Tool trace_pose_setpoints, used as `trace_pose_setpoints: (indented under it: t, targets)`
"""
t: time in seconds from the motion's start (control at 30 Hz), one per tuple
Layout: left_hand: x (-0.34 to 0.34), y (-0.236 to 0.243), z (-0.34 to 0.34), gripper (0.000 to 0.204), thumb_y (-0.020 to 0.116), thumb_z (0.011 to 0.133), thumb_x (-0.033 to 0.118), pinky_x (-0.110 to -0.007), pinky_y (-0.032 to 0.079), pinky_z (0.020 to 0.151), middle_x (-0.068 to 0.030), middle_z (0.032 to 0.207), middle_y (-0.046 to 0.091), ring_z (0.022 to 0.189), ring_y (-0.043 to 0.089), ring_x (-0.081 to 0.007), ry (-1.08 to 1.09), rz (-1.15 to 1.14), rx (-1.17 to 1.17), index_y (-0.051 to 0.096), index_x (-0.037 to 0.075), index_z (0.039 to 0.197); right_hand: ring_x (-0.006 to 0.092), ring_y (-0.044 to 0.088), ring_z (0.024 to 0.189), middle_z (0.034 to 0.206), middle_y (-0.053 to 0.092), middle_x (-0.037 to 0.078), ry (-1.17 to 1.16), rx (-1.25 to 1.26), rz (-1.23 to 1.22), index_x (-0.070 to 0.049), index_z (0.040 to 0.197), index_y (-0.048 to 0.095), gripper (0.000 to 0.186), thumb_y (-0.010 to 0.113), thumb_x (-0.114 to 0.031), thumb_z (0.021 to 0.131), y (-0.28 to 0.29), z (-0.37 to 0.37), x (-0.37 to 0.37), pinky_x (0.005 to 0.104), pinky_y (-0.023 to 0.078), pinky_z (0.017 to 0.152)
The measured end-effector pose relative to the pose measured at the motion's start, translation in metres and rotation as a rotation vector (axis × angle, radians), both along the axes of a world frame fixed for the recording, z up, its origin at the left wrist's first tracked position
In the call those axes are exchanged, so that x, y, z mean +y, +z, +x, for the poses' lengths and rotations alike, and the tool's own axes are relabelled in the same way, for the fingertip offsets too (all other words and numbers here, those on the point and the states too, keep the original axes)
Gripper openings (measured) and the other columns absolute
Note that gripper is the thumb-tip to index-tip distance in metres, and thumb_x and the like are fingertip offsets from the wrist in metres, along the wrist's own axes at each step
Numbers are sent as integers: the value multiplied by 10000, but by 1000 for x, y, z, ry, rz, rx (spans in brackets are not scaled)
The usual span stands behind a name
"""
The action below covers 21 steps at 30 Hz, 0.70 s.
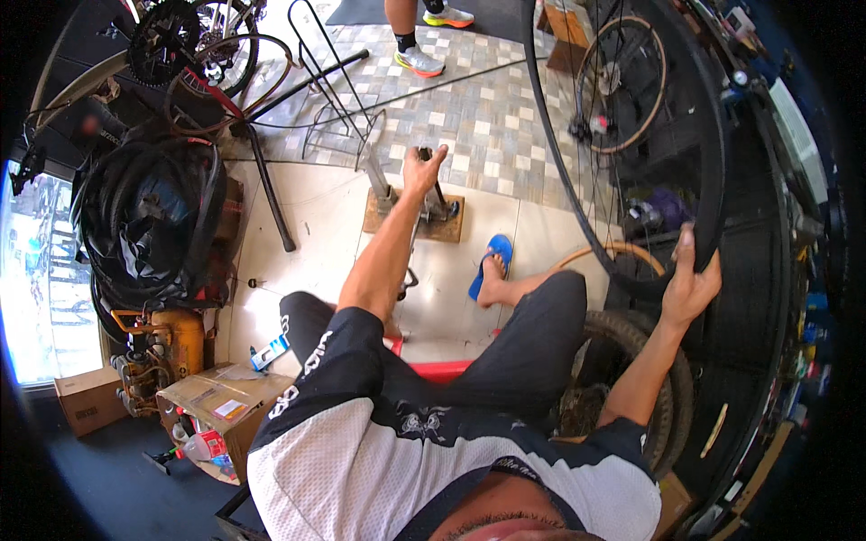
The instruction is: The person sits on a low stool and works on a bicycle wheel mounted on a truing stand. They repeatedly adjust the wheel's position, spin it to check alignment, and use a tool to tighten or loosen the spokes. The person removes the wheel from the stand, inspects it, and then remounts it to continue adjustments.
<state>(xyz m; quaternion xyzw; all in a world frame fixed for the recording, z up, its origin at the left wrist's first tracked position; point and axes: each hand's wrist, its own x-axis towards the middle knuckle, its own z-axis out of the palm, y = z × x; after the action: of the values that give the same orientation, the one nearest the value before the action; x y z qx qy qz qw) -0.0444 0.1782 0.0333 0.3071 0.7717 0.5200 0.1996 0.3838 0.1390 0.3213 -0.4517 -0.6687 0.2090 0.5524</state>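
My left hand [422, 171] is stretched forward over a metal wheel stand [379, 185] bolted to a small wooden base [373, 219]. Its fingers are closed round the top of the stand's dark upright; a dark part shows between thumb and fingers. Out to the right, my right hand [690, 281] grips the near edge of a large bicycle wheel [715, 171] with a black tyre. The wheel is held up, apart from the stand, its thumb-side rim nearest me. My fingers behind the tyre are partly hidden.
Behind the held wheel leans another wheel with a tan tyre [666, 68]. Left are a wire rack [311, 54], a bicycle [162, 41], bundled black tyres [149, 207], a yellow compressor [180, 338] and a cardboard box [230, 397]. Another person's shoe [419, 61] stands ahead.
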Motion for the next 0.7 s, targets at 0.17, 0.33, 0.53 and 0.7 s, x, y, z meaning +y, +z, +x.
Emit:
trace_pose_setpoints:
  t: [0.17,0.33,0.53,0.7]
  targets:
    - [-98,-6,-1,777,714,841,595,-483,504,961,-306,1186,670,1148,636,-434,-331,-341,115,624,-71,1230,91,530,718,864,644,34,-26,78,148,51,1077,679,206,631,-138,1013,46,-6,-38,271,444,644]
    - [-239,-131,-5,851,727,805,623,-530,505,971,-314,1265,615,1179,606,-473,-283,-818,203,544,-45,1298,117,536,765,903,627,66,50,348,196,51,1109,664,244,636,-170,1011,89,-21,-66,292,450,674]
    - [-237,-146,27,796,799,766,547,-454,539,938,-301,1180,666,1117,652,-420,-347,-798,155,588,-95,1188,112,534,799,869,598,50,159,570,126,50,1111,677,259,674,-177,985,122,-31,-103,273,438,671]
    - [-246,-130,73,801,773,758,464,-444,509,1010,-320,1232,647,1176,633,-415,-498,-660,9,563,-82,1305,109,538,813,897,607,56,189,586,59,56,1122,672,280,700,-174,965,123,-45,-125,270,442,670]
